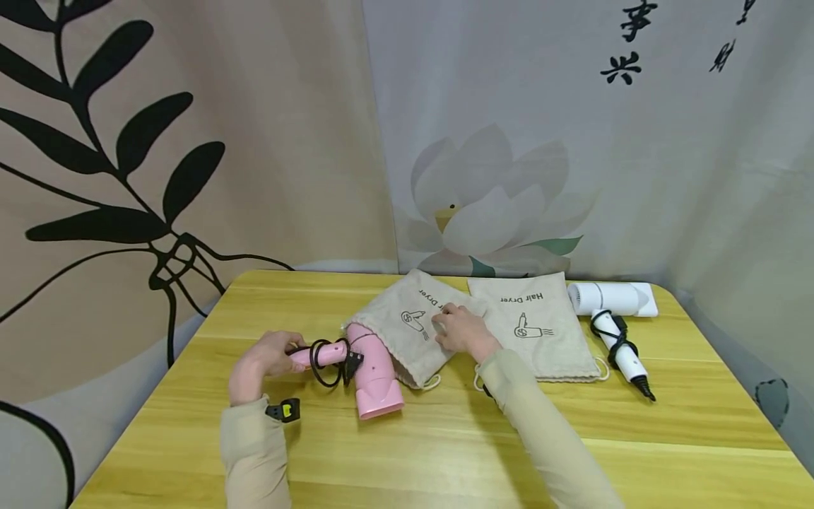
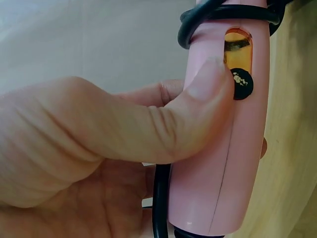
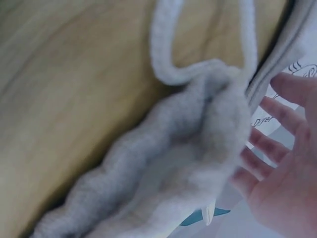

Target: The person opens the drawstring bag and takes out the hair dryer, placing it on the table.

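Observation:
My left hand (image 1: 273,353) grips the handle of a pink hair dryer (image 1: 376,378), thumb beside its small switch (image 2: 242,83) in the left wrist view. A black cord (image 1: 316,362) is wound round the handle. The dryer's barrel lies against a beige drawstring bag (image 1: 389,311) printed with a hair dryer, and its upper end is hidden at the bag's edge. Over the bag's right side is my right hand (image 1: 466,331), fingers spread and loosely extended. In the right wrist view, the bag's gathered mouth (image 3: 131,148) gapes beside these fingers.
A second beige bag (image 1: 528,357) lies flat to the right, printed "Hair Dryer". Beyond it rests a white hair dryer (image 1: 613,298) with a black cord round its handle. The wooden table (image 1: 413,474) ends at a printed curtain (image 1: 305,141) behind.

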`<state>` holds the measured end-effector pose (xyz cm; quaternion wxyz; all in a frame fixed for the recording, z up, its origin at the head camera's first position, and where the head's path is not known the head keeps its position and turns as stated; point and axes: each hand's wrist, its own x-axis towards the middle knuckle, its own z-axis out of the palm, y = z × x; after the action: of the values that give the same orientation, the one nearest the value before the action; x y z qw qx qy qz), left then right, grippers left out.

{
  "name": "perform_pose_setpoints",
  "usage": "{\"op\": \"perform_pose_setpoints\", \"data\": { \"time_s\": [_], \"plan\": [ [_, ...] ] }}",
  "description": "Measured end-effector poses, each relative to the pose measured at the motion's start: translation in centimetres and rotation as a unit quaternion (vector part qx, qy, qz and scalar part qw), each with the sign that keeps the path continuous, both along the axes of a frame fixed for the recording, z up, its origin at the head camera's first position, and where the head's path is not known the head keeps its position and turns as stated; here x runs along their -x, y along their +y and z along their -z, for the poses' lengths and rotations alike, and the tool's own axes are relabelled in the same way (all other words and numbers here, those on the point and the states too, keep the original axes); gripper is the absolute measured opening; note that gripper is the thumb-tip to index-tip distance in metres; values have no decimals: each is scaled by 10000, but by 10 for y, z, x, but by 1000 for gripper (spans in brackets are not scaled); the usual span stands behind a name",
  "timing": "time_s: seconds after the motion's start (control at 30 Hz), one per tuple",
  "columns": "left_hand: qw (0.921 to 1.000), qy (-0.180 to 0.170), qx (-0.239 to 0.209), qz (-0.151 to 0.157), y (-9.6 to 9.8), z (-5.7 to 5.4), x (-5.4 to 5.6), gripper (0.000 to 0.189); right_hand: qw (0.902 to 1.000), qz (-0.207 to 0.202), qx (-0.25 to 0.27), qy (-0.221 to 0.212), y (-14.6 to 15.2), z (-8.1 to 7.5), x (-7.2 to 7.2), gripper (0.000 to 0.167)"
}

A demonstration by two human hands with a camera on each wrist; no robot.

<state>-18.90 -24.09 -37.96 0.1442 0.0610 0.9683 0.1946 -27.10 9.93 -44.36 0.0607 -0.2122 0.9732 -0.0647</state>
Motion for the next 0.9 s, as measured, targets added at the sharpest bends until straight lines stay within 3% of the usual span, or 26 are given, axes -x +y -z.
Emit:
{"op": "perform_pose_setpoints", "data": {
  "time_s": [0.37,0.9],
  "plan": [
    [9998,50,-137,99,-5,2,-2,25,9995,157,9,-259,-1,2,-4,71],
    [9972,100,-733,75,-32,2,-11,22,9998,102,-100,-163,1,2,-8,70]
  ]
}}
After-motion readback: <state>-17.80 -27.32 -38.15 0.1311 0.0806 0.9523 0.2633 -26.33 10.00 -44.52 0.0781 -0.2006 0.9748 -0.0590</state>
